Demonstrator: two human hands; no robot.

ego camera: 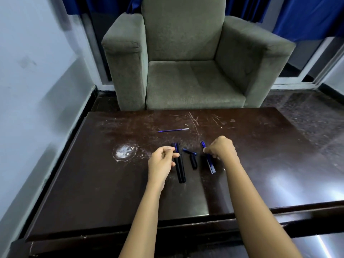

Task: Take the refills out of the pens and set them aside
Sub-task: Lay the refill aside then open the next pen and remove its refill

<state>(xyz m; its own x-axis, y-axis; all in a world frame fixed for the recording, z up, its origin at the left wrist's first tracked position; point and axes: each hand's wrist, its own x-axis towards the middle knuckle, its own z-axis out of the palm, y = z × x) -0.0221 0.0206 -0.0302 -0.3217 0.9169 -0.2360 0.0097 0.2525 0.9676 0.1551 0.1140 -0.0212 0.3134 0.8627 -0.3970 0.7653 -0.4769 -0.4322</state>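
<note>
At frame centre, the left hand (161, 161) curls its fingers beside two black pens (179, 164) lying on the desk (260, 155), seemingly touching them. The right hand (220, 148) closes on blue pens (209, 161). One refill (173, 130) lies above, apart
</note>
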